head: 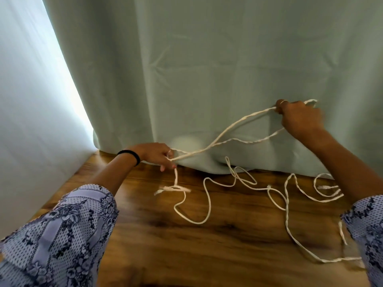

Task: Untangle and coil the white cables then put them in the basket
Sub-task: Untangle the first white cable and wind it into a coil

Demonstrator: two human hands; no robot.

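A white cable (pixel 228 132) stretches in two strands through the air between my hands. My left hand (pixel 156 154) pinches its lower end just above the wooden table (pixel 228 245), and a short blurred tail with a connector (pixel 174 189) hangs below it. My right hand (pixel 298 117) is raised at the right and grips the upper end, with a small loop sticking out past the fingers. More white cable (pixel 244 183) lies in loose tangled loops across the table, running under my right forearm. No basket is in view.
A pale green curtain (pixel 207 69) hangs right behind the table's back edge. A bright white sheer curtain (pixel 31 100) is at the left. The table's left edge runs diagonally by my left sleeve.
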